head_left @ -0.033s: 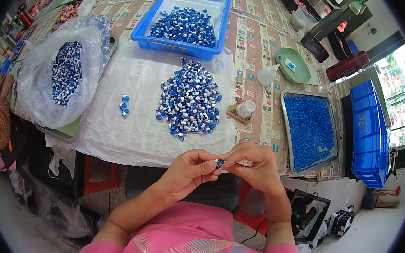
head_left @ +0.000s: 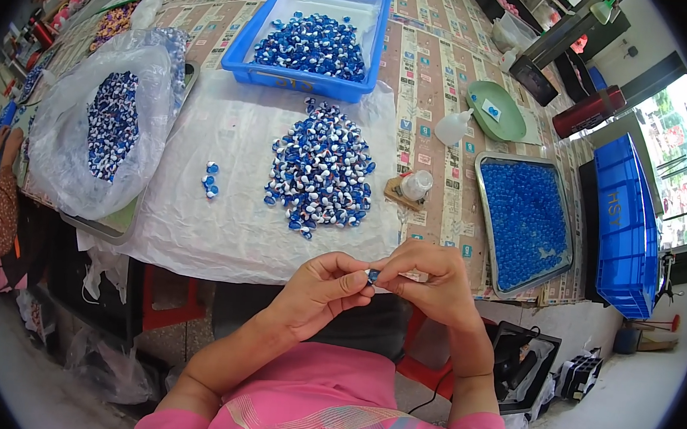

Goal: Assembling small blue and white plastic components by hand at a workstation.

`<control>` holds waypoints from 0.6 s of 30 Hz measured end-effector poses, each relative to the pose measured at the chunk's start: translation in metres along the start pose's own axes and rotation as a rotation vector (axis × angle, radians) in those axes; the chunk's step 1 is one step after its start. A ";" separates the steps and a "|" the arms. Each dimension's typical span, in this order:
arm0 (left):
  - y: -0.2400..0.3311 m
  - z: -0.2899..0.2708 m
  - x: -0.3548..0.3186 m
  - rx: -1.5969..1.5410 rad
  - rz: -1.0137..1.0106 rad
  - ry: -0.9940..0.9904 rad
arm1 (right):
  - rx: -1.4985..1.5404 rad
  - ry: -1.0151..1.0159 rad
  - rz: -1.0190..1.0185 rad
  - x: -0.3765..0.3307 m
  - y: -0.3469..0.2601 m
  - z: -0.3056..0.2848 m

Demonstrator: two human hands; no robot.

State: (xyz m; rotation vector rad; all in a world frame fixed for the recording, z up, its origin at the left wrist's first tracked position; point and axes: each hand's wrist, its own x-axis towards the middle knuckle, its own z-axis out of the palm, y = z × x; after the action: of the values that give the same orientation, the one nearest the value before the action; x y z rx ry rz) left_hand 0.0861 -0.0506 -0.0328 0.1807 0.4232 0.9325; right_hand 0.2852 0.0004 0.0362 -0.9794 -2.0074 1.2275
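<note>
My left hand [head_left: 322, 295] and my right hand [head_left: 433, 284] meet just off the table's near edge. Between their fingertips they pinch a small shiny blue-and-white bead [head_left: 372, 276], partly covered by the fingers. Beyond them, a heap of blue-and-white beads [head_left: 321, 167] lies on a white sheet [head_left: 222, 116]. Left of that heap, a few similar beads [head_left: 211, 180] form a short row. A small clear jar [head_left: 418, 185] stands on a wooden block [head_left: 401, 195] to the right of the heap.
A blue tray [head_left: 293, 81] of beads is at the back. Left sits a plastic bag [head_left: 58, 144] of beads; right, a metal tray [head_left: 482, 217] of blue beads. A white squeeze bottle [head_left: 453, 129], green plate [head_left: 510, 131] and blue crate [head_left: 628, 237] are also at right.
</note>
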 end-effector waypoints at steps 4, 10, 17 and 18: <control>0.007 0.006 0.002 0.104 0.044 0.084 | -0.104 0.141 -0.077 -0.005 0.001 -0.011; 0.061 -0.028 -0.021 0.971 0.632 0.552 | -0.614 0.619 0.076 -0.039 0.028 -0.095; 0.096 -0.059 -0.031 1.636 0.948 0.739 | -0.895 0.622 0.202 -0.062 0.076 -0.162; 0.096 -0.059 -0.029 1.670 0.984 0.780 | -0.933 0.563 0.172 -0.060 0.080 -0.165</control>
State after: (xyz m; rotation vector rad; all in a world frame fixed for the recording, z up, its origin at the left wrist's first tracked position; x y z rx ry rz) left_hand -0.0250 -0.0195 -0.0468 1.6906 1.9025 1.3530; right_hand 0.4703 0.0548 0.0239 -1.7085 -2.0085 -0.0438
